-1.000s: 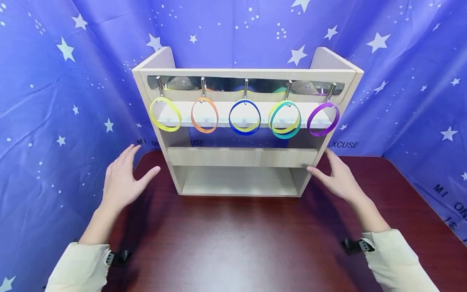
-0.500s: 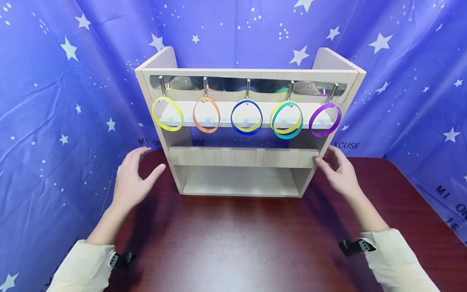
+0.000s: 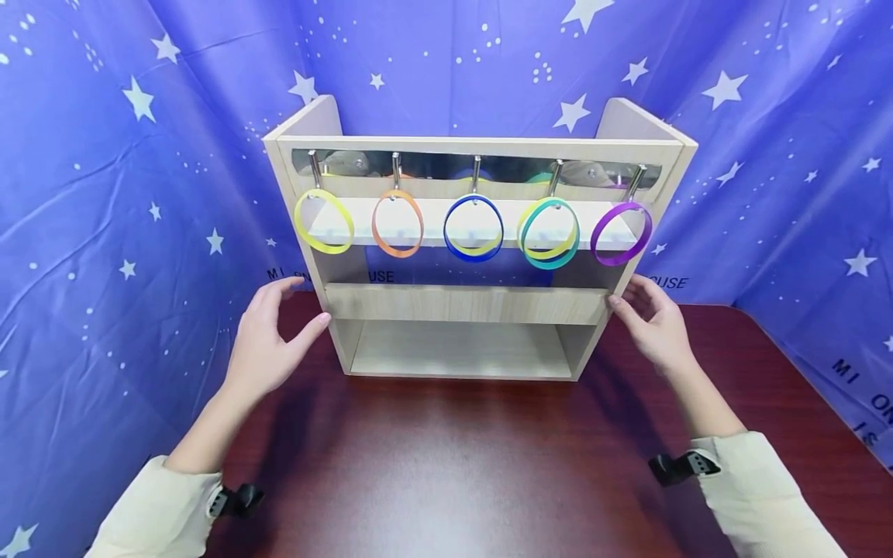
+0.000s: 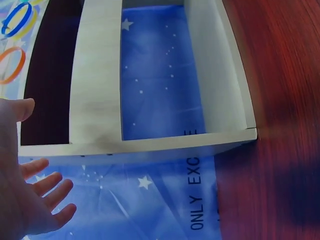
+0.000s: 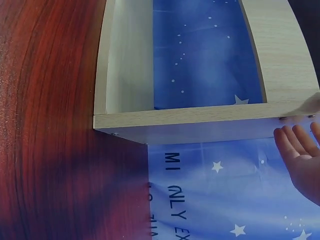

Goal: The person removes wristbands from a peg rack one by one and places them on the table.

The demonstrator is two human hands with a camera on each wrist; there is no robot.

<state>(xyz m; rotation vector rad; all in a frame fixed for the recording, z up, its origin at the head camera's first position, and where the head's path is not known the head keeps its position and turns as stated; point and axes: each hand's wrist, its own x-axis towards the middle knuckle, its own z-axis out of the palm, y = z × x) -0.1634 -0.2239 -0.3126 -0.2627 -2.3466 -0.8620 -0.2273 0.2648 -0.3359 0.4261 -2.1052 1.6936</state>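
A light wooden shelf rack (image 3: pixel 460 302) stands upright on the table, with a metal hook rail (image 3: pixel 432 164) across its upper front. Rings like silicone wristbands hang on the hooks: a yellow wristband (image 3: pixel 300 235), an orange wristband (image 3: pixel 374 231), a blue wristband (image 3: pixel 447 237) with yellow behind it, a teal wristband (image 3: pixel 576 240) over a yellow one, and a purple wristband (image 3: pixel 649 231). My left hand (image 3: pixel 261 345), fingers spread, is beside the left panel, thumb tip close to its edge. My right hand (image 3: pixel 659 333) is at the right panel, thumb at the front edge, fingers along the outer side.
A dark red wooden table (image 3: pixel 446 457) extends in front of the rack and to its right. A blue star-printed curtain (image 3: pixel 446 70) surrounds the back and sides. Black straps (image 3: pixel 673 469) sit at both sleeve cuffs.
My left hand has moved right, closer to the rack's left panel. My right thumb has shifted up and outward along the right panel's edge. The wristbands hang as before.
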